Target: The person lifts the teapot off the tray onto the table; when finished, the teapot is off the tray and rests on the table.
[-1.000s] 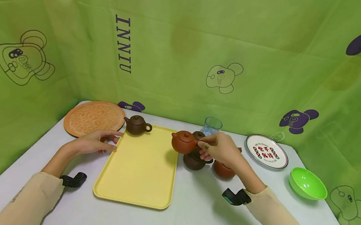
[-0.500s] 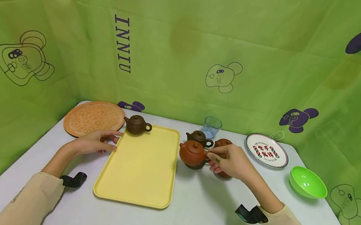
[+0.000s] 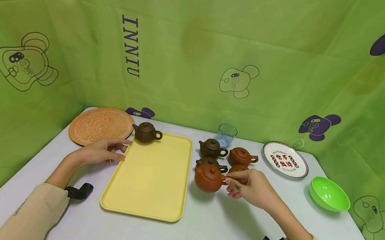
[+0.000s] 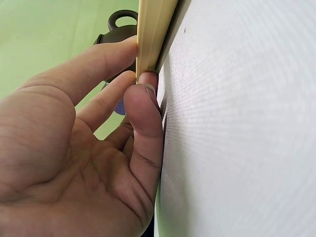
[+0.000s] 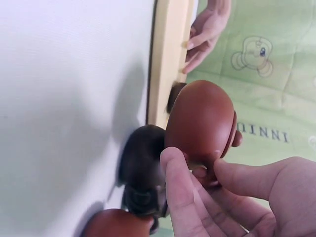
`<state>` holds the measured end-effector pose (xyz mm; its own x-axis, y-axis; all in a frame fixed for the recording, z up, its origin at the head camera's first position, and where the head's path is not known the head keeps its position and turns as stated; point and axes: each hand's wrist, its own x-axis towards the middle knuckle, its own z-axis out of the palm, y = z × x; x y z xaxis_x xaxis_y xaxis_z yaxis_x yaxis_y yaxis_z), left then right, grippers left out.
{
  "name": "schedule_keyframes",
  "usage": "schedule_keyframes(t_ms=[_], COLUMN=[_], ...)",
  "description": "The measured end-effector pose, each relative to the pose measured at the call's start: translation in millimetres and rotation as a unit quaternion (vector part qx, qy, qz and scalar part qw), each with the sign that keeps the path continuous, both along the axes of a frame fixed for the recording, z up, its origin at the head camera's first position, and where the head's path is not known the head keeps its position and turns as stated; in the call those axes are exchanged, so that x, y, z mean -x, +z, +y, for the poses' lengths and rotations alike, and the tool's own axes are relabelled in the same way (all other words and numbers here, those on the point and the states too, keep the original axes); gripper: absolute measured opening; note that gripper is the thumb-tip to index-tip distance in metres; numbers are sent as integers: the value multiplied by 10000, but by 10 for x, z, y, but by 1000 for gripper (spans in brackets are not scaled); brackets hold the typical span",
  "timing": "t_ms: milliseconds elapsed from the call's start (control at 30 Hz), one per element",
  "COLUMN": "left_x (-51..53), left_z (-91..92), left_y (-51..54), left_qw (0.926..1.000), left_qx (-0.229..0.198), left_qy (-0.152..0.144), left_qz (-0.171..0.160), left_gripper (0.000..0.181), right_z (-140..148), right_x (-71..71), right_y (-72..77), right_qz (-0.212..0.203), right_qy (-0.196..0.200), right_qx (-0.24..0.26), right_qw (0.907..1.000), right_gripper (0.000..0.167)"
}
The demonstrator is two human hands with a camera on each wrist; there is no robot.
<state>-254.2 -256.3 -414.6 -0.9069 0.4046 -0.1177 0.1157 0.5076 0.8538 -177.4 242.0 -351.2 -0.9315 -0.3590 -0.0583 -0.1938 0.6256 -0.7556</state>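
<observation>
My right hand (image 3: 254, 186) pinches the handle of a reddish-brown clay teapot (image 3: 208, 179), its spout to the left. This teapot hangs above the table just right of the yellow tray (image 3: 148, 178). Behind it stand two dark brown teapots (image 3: 212, 148) and two reddish ones (image 3: 241, 156), the nearer pair partly hidden. My left hand (image 3: 102, 152) touches the tray's left rim with its fingertips and thumb, fingers loosely bent, as the left wrist view shows close up. Another dark brown teapot (image 3: 146, 132) sits at the tray's far left corner.
A blue-tinted glass (image 3: 227, 135) stands behind the teapots. To the right are a white plate with red writing (image 3: 285, 159) and a green bowl (image 3: 329, 194). An orange round mat (image 3: 100, 126) lies at the back left. Green cloth (image 3: 192, 56) encloses the table.
My right hand has drawn the reddish teapot nearer and slightly rightward, from above the dark teapots to in front of them. The left hand and the tray have stayed put.
</observation>
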Motion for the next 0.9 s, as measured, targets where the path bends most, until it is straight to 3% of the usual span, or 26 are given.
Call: schedule_keyframes(t_ms=[633, 900], left_x=[-5, 0], left_z=[-22, -6], left_y=[-17, 20], left_qw=[10000, 9998], left_qx=[92, 170], left_qy=[-22, -33], left_qz=[23, 38], left_gripper=[68, 68], right_z=[68, 58], right_x=[-152, -168], right_y=[-246, -270], right_qz=[-48, -43], right_qy=[232, 106], right_qx=[93, -44], right_qw=[9997, 9999], right_gripper=[27, 29])
